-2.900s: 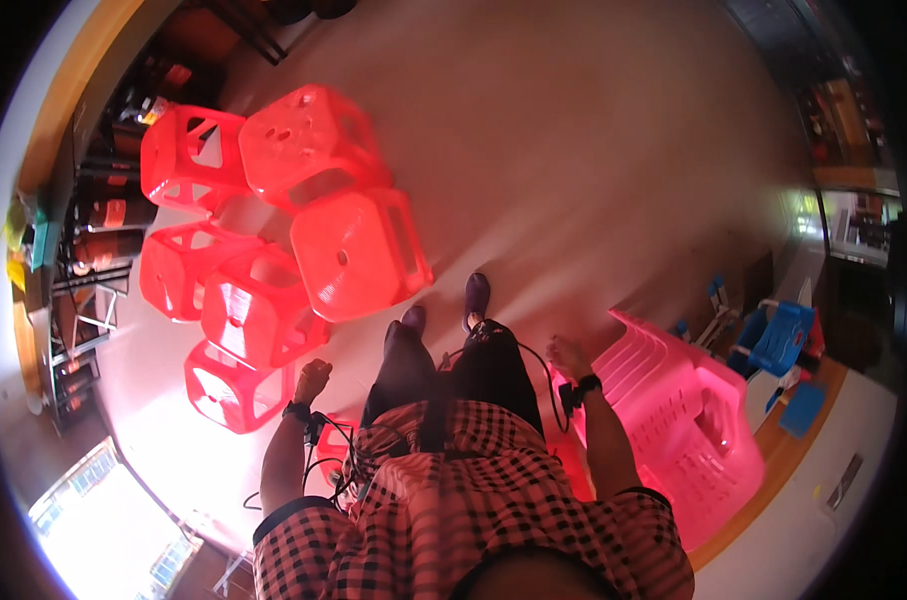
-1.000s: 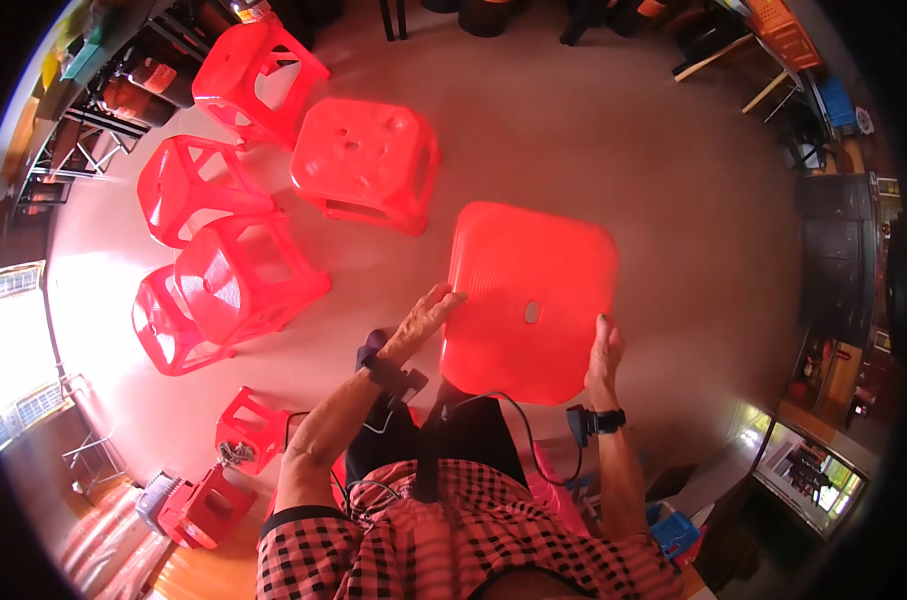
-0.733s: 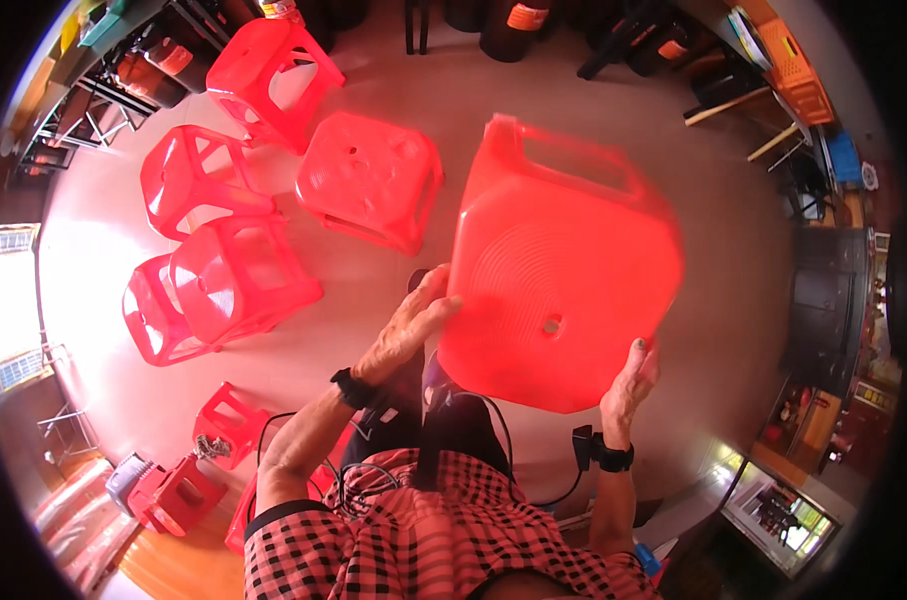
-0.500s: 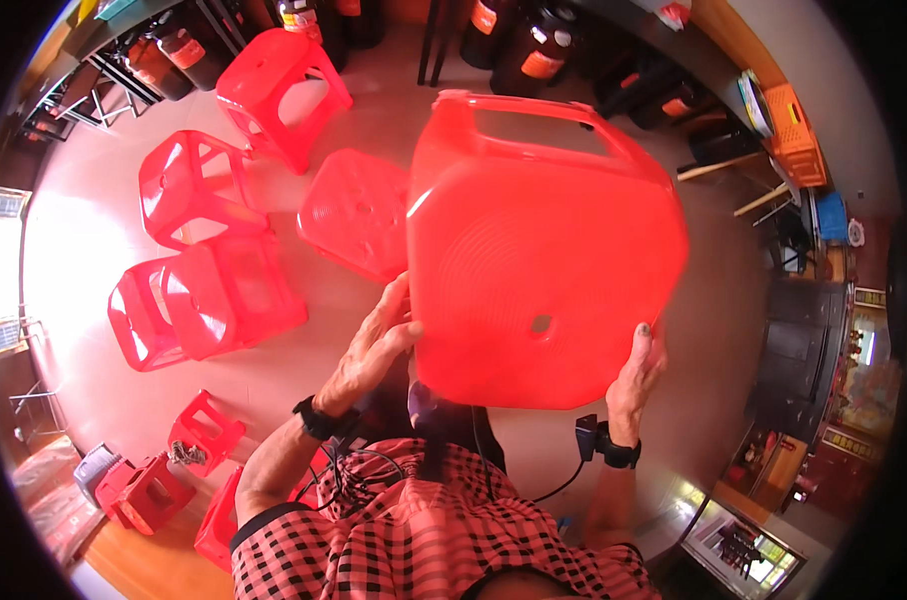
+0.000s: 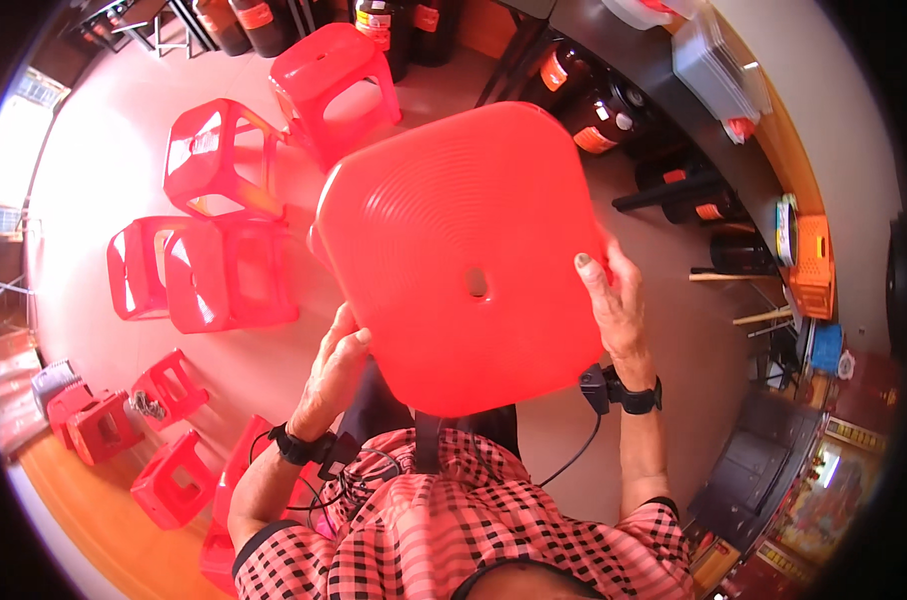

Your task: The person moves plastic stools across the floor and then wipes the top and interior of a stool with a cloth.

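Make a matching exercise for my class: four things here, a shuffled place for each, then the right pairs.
1. held stool
2. left hand
3. right hand
4. orange basket

A. at the held stool's right edge
B. near the picture's right rim
C. between the two hands
D. at the held stool's left edge

Pairs: 1-C, 2-D, 3-A, 4-B

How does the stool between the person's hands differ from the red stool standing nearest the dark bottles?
Support: the held stool is gripped at its sides by the left hand and right hand, while the far stool stands on the floor.
View: the held stool's seat faces the camera and hides most of its legs; the far stool shows legs and a side opening.
Both are red, with squarish, round-cornered seats.
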Demonstrator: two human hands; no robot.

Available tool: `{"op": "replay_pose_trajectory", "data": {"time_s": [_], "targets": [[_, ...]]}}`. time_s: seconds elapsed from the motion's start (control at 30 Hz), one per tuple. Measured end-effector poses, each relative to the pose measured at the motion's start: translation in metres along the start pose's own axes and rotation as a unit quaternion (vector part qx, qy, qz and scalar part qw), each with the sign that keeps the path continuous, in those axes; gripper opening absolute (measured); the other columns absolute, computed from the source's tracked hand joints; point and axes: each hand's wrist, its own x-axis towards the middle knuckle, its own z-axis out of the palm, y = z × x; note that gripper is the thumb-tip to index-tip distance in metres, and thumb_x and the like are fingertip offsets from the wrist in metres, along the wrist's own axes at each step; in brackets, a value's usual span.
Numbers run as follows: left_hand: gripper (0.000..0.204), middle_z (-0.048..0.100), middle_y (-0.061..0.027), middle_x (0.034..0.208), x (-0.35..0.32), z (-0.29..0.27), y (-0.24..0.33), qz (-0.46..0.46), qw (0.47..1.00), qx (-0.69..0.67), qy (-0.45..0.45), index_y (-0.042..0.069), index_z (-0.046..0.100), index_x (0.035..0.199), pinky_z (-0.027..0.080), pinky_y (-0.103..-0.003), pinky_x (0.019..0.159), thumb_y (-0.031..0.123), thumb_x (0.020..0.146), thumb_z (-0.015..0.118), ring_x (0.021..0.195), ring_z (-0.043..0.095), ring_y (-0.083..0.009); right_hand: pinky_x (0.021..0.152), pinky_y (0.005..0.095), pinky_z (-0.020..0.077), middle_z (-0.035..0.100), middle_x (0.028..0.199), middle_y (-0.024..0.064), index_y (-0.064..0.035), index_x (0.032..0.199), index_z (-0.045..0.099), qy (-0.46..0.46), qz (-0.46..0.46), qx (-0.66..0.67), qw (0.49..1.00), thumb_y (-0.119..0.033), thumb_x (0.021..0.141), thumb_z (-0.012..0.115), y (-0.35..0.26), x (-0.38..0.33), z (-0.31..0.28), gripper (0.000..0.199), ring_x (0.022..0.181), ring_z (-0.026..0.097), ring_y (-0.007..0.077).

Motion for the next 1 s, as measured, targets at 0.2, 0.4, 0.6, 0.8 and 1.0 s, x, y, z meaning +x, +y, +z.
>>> {"op": "replay_pose_trajectory", "data": {"time_s": [0.2, 0.4, 0.6, 0.8, 1.0], "targets": [[0.050, 0.043, -0.0085, 0.128, -0.015, 0.005, -0.014, 0.046, 0.988, -0.065, 0.132, 0.002, 0.035, 0.128, 0.031, -0.034, 0.098, 0.030, 0.087, 0.046, 0.118, 0.041, -0.0196, 0.083, 0.0251, 0.0418, 0.057, 0.100, 0.0081, 0.0059, 0.121, 0.042, -0.116, 0.005, 0.140, 0.983, -0.022, 0.088, 0.053, 0.017, 0.045, 0.021, 0.045, 0.092, 0.051, 0.0088], [0.045, 0.044, -0.0071, 0.125, -0.037, 0.008, -0.020, 0.075, 0.962, -0.094, 0.246, 0.002, 0.038, 0.124, 0.032, -0.033, 0.096, 0.028, 0.088, 0.044, 0.115, 0.042, -0.0175, 0.082, 0.0284, 0.0439, 0.059, 0.098, 0.0123, 0.0078, 0.119, 0.042, -0.213, 0.049, 0.174, 0.960, -0.023, 0.084, 0.059, 0.041, 0.076, 0.068, 0.050, 0.093, 0.056, 0.0153], [0.049, 0.046, -0.0094, 0.126, -0.044, -0.024, -0.021, 0.070, 0.938, -0.117, 0.319, -0.002, 0.040, 0.124, 0.031, -0.035, 0.099, 0.033, 0.090, 0.043, 0.116, 0.043, -0.0194, 0.085, 0.0373, 0.0438, 0.057, 0.103, 0.0252, 0.0074, 0.119, 0.042, -0.205, -0.010, 0.071, 0.976, -0.027, 0.080, 0.061, 0.073, 0.071, 0.144, 0.055, 0.100, 0.056, 0.0324], [0.050, 0.046, -0.0089, 0.126, -0.032, -0.084, -0.050, 0.064, 0.933, -0.124, 0.331, -0.002, 0.040, 0.124, 0.031, -0.034, 0.099, 0.033, 0.089, 0.047, 0.115, 0.044, -0.0192, 0.090, 0.0381, 0.0404, 0.054, 0.110, 0.0232, 0.0024, 0.124, 0.039, -0.201, 0.003, 0.047, 0.978, -0.027, 0.084, 0.057, 0.085, 0.060, 0.182, 0.053, 0.108, 0.051, 0.0326], [0.040, 0.049, -0.0065, 0.116, -0.002, -0.134, -0.114, 0.039, 0.933, -0.139, 0.329, 0.001, 0.047, 0.115, 0.034, -0.032, 0.095, 0.032, 0.089, 0.047, 0.108, 0.046, -0.0162, 0.089, 0.0400, 0.0424, 0.051, 0.113, 0.0282, 0.0041, 0.125, 0.034, -0.242, 0.029, 0.014, 0.970, -0.029, 0.080, 0.060, 0.116, 0.078, 0.188, 0.062, 0.105, 0.052, 0.0378]]}}
